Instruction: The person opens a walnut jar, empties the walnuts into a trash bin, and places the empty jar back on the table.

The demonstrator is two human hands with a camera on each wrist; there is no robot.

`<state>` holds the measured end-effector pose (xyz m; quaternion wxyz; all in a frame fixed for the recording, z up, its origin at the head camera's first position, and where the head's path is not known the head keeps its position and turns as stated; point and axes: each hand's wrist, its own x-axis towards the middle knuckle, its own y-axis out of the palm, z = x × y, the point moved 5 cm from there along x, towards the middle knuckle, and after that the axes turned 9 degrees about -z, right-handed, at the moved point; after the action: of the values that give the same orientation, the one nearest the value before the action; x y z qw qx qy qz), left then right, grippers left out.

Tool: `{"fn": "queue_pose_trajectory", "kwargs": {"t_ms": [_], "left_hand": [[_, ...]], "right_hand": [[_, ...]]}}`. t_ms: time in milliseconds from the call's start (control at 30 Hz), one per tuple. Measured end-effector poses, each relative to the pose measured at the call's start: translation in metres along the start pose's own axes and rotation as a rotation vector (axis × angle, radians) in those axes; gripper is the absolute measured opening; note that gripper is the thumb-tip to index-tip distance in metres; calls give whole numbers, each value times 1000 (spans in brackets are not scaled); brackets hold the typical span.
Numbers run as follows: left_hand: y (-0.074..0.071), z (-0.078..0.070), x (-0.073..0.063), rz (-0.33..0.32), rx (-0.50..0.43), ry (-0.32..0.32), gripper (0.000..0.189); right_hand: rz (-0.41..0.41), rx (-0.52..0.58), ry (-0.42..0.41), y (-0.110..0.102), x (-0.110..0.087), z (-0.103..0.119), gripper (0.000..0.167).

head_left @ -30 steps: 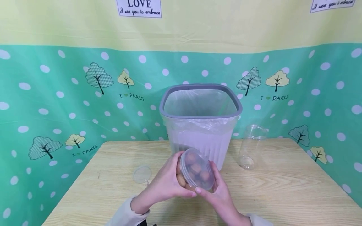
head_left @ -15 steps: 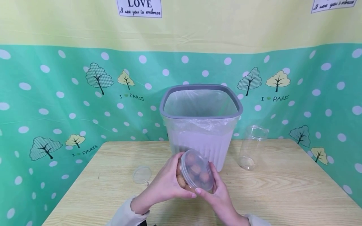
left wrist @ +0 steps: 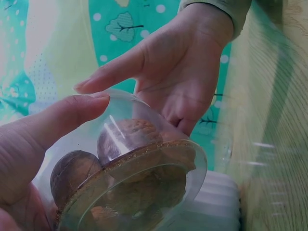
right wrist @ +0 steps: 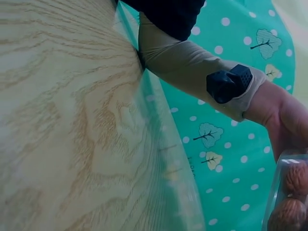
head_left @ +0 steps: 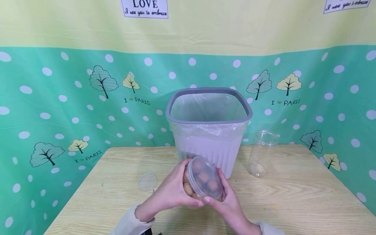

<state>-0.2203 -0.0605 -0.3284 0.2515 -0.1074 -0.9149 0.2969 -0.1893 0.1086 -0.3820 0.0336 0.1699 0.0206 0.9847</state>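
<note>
Both hands hold a clear plastic jar of walnuts (head_left: 188, 189) above the table, tilted so that its translucent lid (head_left: 205, 179) faces up and to the right. My left hand (head_left: 168, 193) grips the jar's body from the left, the thumb along its near side. On the right, my right hand (head_left: 230, 204) holds the lid's edge, its thumb at the near rim and its fingers on the far right side. The left wrist view shows brown walnuts (left wrist: 127, 139) through the jar wall. Only a corner of the jar (right wrist: 288, 211) appears in the right wrist view.
A lined bin (head_left: 205, 140) with a grey rim stands just behind the hands. An uncovered clear jar (head_left: 258, 156) stands to its right. One round clear lid (head_left: 148, 181) lies on the wooden table (head_left: 293, 199) at left. A patterned cloth (head_left: 73, 107) hangs behind.
Hardly anything differs. The right thumb has shifted very slightly at the lid's near rim; the jar and both hands otherwise stay in place.
</note>
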Motion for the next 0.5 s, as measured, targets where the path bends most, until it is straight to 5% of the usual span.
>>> {"fn": "queue_pose_trajectory", "kwargs": {"t_ms": [500], "left_hand": [[1, 1, 1, 58, -103, 30, 109]], "right_hand": [[136, 119, -118, -8, 1, -2, 92]]}}
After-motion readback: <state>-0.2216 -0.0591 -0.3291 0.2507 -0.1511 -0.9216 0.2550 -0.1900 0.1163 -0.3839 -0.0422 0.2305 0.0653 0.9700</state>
